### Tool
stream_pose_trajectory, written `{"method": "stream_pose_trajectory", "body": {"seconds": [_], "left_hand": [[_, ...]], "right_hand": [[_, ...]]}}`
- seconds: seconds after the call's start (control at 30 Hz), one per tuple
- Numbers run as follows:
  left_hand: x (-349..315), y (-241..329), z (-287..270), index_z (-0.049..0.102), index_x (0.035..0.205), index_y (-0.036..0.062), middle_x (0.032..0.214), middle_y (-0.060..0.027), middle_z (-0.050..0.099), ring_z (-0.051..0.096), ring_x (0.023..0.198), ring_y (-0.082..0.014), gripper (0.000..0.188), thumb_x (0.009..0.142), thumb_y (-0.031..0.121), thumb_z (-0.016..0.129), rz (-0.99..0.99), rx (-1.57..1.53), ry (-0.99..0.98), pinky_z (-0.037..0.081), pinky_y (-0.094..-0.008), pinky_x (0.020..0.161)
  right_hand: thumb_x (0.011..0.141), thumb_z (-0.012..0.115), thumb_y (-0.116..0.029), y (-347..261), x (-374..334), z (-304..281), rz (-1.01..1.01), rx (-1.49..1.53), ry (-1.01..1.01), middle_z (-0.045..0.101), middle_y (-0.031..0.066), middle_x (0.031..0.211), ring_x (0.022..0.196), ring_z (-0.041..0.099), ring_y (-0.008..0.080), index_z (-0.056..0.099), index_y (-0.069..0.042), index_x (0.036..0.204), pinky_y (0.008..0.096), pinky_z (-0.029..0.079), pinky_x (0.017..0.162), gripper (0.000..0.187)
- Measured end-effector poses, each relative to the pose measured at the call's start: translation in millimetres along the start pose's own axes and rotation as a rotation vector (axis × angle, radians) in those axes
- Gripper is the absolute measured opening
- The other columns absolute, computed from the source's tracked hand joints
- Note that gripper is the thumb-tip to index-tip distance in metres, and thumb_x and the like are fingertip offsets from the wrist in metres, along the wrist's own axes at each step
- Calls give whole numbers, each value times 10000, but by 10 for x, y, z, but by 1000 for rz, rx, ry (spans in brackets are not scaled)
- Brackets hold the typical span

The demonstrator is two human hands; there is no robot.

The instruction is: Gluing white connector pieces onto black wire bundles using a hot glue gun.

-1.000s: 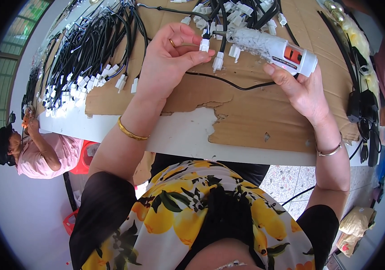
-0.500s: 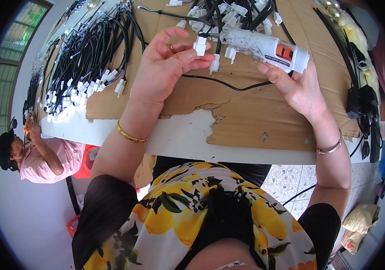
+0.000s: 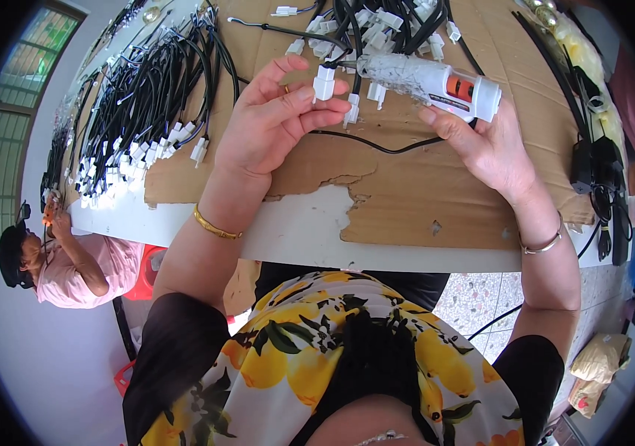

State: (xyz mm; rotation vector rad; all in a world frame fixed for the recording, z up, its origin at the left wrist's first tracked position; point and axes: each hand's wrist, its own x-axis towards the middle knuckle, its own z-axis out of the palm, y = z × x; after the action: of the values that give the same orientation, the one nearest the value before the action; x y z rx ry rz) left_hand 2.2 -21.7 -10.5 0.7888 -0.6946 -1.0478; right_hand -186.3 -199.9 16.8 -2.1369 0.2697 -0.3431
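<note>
Between the thumb and fingers of my left hand (image 3: 273,111) is a white plastic connector (image 3: 324,83) with a black cable at its far end. My right hand (image 3: 484,145) is wrapped round a white hot glue gun (image 3: 421,82); its barrel is coated with stringy dried glue. The gun lies level, its nozzle pointing left at the connector's cable end. I cannot tell whether the tip touches it. Just beyond both hands lies a heap of black cables with white connectors (image 3: 384,26).
Torn cardboard (image 3: 436,193) covers much of the white table (image 3: 295,230). A large bundle of black cables (image 3: 176,82) lies at the left. Black power adapters (image 3: 596,163) sit at the right edge. A person in pink (image 3: 83,271) works at the far left, holding an orange tool.
My left hand and the connector have shifted slightly left and nearer to me. The glue gun has moved a little left along with them. Both grips are unchanged.
</note>
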Motion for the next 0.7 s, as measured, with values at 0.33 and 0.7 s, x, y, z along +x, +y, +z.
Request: {"method": "stream_pose_trajectory", "body": {"seconds": [0.33,0.7], "left_hand": [[-18,40,-42,397,1127,59,1036,-271,531,592,878,-306,280,854,10,431,5,-72,-8,507,-356,745],[-11,304,178,444,1039,29,885,-138,578,602,784,-235,303,768,-47,557,118,296,265,504,-310,692]], "right_hand": [[776,613,-141,94,5,-9,-297,-235,168,569,111,887,818,564,160,519,55,997,271,460,717,310],[658,683,-190,86,55,-63,-697,-194,389,555,105,705,633,518,269,577,-18,773,340,413,651,233]]}}
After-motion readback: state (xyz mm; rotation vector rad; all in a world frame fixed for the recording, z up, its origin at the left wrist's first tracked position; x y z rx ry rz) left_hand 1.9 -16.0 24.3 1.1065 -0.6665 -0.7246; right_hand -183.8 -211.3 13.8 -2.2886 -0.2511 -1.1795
